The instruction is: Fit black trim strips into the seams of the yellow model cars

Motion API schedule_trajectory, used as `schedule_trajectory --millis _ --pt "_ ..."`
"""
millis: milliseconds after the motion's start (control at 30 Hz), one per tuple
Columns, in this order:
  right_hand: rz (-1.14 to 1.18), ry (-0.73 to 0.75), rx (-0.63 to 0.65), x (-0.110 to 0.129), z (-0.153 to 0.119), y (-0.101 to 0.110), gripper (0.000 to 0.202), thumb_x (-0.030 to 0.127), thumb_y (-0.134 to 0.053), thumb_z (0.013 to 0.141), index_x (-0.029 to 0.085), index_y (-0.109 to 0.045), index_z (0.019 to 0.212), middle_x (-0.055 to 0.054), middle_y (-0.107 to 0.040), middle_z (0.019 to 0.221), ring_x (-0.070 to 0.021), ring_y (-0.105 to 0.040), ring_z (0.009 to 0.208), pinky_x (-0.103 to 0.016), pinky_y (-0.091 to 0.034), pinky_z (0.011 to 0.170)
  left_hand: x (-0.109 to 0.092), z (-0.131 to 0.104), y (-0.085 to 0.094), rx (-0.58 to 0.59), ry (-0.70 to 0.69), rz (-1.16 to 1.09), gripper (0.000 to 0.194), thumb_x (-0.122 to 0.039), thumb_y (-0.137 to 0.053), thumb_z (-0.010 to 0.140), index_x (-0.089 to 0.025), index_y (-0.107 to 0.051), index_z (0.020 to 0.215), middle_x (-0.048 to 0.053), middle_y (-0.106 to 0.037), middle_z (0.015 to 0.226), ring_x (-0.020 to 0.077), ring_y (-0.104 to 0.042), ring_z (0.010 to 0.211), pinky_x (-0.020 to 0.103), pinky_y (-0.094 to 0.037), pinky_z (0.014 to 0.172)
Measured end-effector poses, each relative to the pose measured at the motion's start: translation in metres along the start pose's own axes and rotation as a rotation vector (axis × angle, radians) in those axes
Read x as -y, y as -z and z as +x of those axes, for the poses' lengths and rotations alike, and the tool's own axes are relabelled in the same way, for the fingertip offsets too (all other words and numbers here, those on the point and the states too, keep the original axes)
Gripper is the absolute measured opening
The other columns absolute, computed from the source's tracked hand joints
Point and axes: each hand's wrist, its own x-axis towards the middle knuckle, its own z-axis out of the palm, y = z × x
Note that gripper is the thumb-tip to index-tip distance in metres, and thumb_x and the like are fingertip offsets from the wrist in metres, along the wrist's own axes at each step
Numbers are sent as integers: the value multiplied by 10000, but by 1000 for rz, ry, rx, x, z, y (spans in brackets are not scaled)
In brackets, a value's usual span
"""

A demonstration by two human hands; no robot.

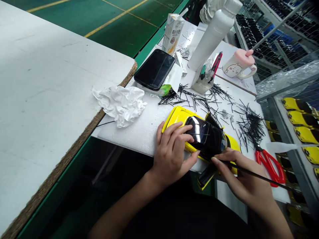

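Observation:
A yellow toy car [179, 114] with a black roof and windows lies on the white work surface, its doors swung out. Over its left end rests my left hand [171, 149], fingers curled on the body and the dark glass. My right hand [239, 172] pinches a long thin black strip [259, 175] between thumb and fingers at the car's near side. One end of the strip is at the near door opening; the other runs out to the right past my hand. An open door [207, 176] juts toward me below the car.
Loose black strips [251, 124] and red-handled scissors [270, 166] lie right of the car. Behind are a phone [155, 69], a drink carton [172, 35], a white bottle [211, 36], a tool holder [203, 83] and a mug [236, 64]. Crumpled paper [122, 104] lies left.

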Motion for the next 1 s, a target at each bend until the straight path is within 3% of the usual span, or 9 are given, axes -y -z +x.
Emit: schedule_trajectory --millis 333,567,900,1000 --pt "-53 -178 76 12 10 0 57 235 -534 972 222 -562 925 4 -635 750 -111 -601 615 -201 -440 479 0 0 1 4 -2 5 294 -261 -720 795 -215 -496 979 71 -706 1171 249 -576 1207 512 -300 1170" --pt "-82 -83 74 10 8 -3 49 195 -521 974 221 -544 939 32 -624 727 -69 -562 551 -173 -441 500 1 0 0 3 -2 6 296 -256 -715 794 -213 -490 982 72 -704 1167 253 -569 1212 513 -296 1167" --pt "44 -78 -16 -1 -1 -6 64 175 -559 954 229 -592 944 -6 -646 795 -114 -600 681 -204 -461 559 2 -1 -1 5 -18 5 300 -269 -716 801 -216 -484 984 69 -696 1183 246 -562 1217 508 -292 1168" --pt "129 -157 -157 4 -1 -2 63 190 -593 931 238 -616 897 -10 -625 780 -133 -592 695 -228 -466 569 2 -2 -1 7 -14 5 296 -270 -713 806 -220 -481 983 62 -692 1194 242 -554 1222 507 -293 1170"
